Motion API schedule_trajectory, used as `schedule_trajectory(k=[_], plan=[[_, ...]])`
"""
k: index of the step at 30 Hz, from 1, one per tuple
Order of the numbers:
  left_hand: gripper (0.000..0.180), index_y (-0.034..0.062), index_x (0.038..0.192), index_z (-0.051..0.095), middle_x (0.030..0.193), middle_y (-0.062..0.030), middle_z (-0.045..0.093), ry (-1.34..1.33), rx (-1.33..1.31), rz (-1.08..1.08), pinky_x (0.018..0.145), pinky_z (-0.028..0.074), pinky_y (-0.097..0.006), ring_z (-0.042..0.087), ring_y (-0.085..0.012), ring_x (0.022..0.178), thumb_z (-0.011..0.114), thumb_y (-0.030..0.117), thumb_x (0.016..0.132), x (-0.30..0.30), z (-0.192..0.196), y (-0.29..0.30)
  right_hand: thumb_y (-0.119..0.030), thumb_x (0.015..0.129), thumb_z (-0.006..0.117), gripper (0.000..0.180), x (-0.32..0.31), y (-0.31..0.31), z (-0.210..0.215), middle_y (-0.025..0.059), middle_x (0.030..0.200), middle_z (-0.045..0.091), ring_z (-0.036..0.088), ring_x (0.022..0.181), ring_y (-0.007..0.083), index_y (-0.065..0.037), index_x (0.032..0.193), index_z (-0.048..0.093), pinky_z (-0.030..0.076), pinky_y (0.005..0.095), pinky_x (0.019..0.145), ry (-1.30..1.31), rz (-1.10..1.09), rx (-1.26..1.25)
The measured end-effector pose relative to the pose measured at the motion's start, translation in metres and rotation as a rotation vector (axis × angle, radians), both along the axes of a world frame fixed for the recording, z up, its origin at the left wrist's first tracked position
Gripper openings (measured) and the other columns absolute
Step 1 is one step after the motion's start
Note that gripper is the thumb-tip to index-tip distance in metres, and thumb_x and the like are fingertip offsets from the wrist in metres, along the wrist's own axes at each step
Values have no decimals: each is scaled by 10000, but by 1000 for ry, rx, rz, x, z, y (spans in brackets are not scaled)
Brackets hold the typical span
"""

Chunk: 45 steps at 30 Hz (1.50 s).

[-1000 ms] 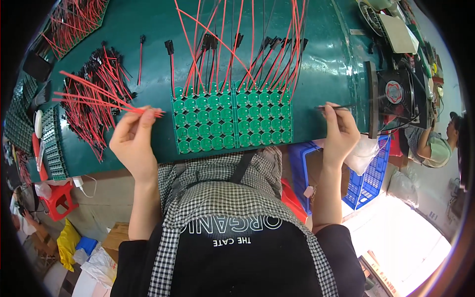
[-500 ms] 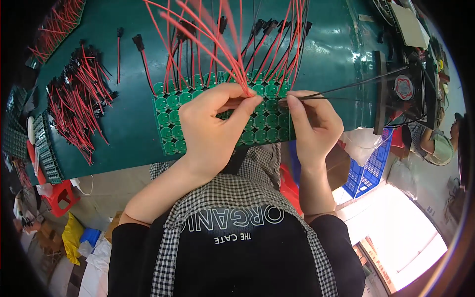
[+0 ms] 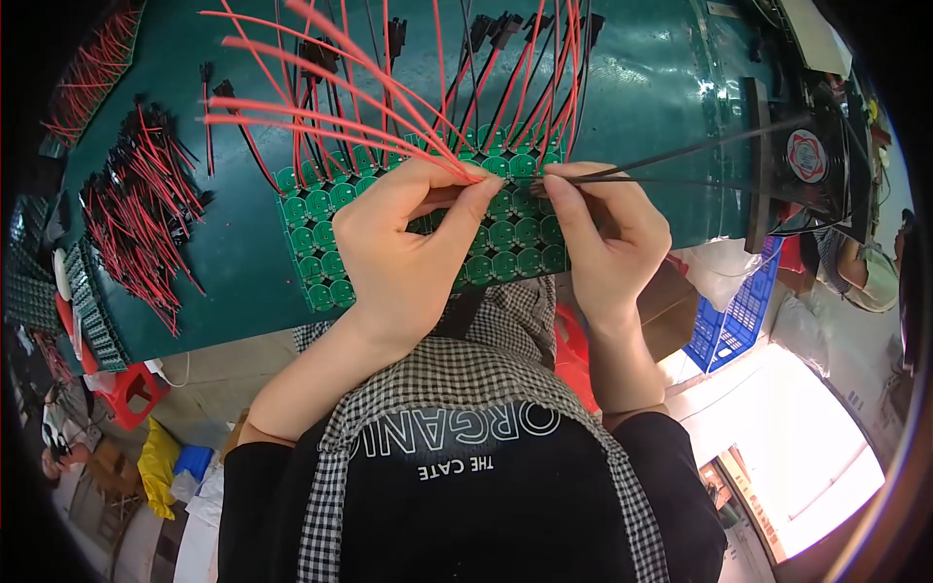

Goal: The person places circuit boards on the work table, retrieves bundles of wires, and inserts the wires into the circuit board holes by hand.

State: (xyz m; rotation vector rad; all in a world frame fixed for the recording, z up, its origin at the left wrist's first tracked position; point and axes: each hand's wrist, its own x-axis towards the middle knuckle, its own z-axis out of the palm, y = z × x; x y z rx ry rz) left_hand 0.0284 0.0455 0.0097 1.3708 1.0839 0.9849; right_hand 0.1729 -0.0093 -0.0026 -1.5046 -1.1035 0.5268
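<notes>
My left hand (image 3: 403, 248) is closed, thumb and forefinger pinching a bunch of red wires (image 3: 364, 102) whose free ends fan out up and to the left. Close beside it, my right hand (image 3: 617, 243) pinches several thin black wires (image 3: 690, 155) that run off to the right. Both sets of fingertips are over a green panel of small round circuit boards (image 3: 321, 238). My left hand covers part of the panel. Along its far edge, red and black leads with black connectors (image 3: 505, 31) lie on the green table (image 3: 243, 282).
A heap of red-black leads (image 3: 146, 214) lies at the left. One separate lead (image 3: 208, 121) is beside it. A black fan (image 3: 807, 155) stands at the right, above a blue crate (image 3: 734, 311) and a plastic bag (image 3: 719, 272). Another person (image 3: 860, 272) is at the far right.
The free ends of the red wires have swung left and lower. The black wires have spread apart at their far ends. Both hands have come slightly left, still pinching, and the view has shifted a little.
</notes>
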Motion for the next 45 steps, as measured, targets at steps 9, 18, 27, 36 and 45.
schedule_trajectory(k=[9,18,27,36,45], plan=[[83,-50,833,655,763,-95,663,56,68,-7,633,533,-237,662,-132,685,700,-34,766,-1,-1,0,51,745,702,75,-2,1,3,100,811,688,647,687,149,42,793,646,489,234,607,-47,3,-35],[166,-48,971,659,922,-101,691,314,297,-114,705,541,-247,670,-132,788,674,-22,808,2,0,3,15,747,704,149,-8,11,16,123,794,651,639,670,233,22,885,648,502,283,585,-397,60,-29],[175,-56,1024,642,949,-110,671,201,196,-100,733,534,-236,669,-141,817,622,-23,853,-1,-1,7,29,744,707,150,-10,11,20,112,782,649,633,650,201,24,880,646,503,268,586,-351,-16,-17],[111,-42,908,660,846,-112,673,19,20,-9,672,543,-249,671,-146,750,675,-5,804,-14,-1,2,54,736,711,97,-20,5,10,91,764,655,625,663,135,50,774,621,492,227,599,60,-5,-26],[114,-49,901,657,842,-113,674,71,30,11,674,546,-248,673,-147,740,677,-23,792,-17,-3,0,44,742,711,86,-22,7,5,95,781,664,629,666,133,48,800,647,501,229,605,49,-21,-46]])
